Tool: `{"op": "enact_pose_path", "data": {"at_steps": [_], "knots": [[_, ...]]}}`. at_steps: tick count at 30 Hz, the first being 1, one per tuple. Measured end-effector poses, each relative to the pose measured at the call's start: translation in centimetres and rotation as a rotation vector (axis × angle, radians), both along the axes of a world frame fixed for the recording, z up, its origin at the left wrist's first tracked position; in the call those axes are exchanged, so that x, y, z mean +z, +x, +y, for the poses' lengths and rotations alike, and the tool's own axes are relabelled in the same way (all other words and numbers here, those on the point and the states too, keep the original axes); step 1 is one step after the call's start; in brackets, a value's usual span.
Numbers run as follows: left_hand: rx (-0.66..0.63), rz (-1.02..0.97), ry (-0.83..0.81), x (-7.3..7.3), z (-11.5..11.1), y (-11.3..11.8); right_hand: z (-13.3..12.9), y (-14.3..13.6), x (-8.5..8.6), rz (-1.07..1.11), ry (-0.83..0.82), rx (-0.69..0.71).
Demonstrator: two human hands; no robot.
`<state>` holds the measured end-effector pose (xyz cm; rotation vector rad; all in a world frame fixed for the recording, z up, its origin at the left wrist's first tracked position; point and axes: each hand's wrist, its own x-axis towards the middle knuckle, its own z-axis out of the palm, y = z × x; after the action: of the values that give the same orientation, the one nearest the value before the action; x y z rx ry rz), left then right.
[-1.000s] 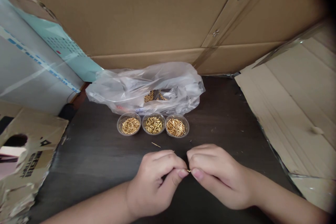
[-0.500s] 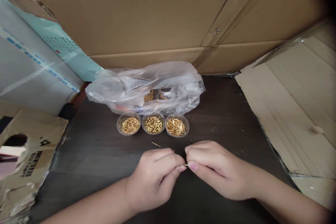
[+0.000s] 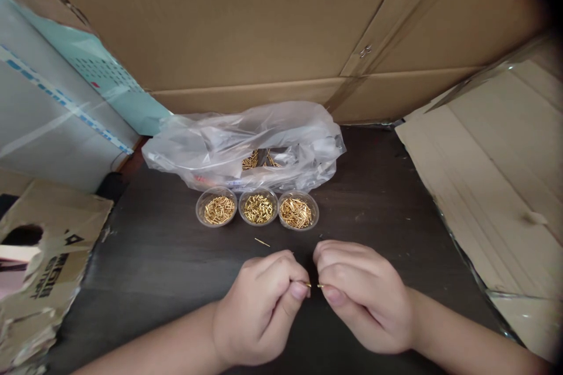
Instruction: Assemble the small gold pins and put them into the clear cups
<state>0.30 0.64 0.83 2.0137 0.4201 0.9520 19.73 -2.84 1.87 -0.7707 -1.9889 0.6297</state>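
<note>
Pinching small gold pieces (image 3: 320,286), both hands (image 3: 264,307) closed around them, all but the protruding ends hidden.

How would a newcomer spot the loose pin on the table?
On the dark table, find the middle of three clear cups in a row. Between that cup and the left hand lies a thin gold pin. It lies by itself, unlike the bit pinched in that hand and the pieces heaped in the cup.
</note>
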Motion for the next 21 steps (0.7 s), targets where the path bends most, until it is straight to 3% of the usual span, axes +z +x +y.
{"op": "enact_pose_path", "data": {"at_steps": [21], "knots": [[0.013,0.008,-0.078,-0.07,0.16,0.16,0.22,-0.41,-0.16,-0.070,-0.060,0.057]]}}
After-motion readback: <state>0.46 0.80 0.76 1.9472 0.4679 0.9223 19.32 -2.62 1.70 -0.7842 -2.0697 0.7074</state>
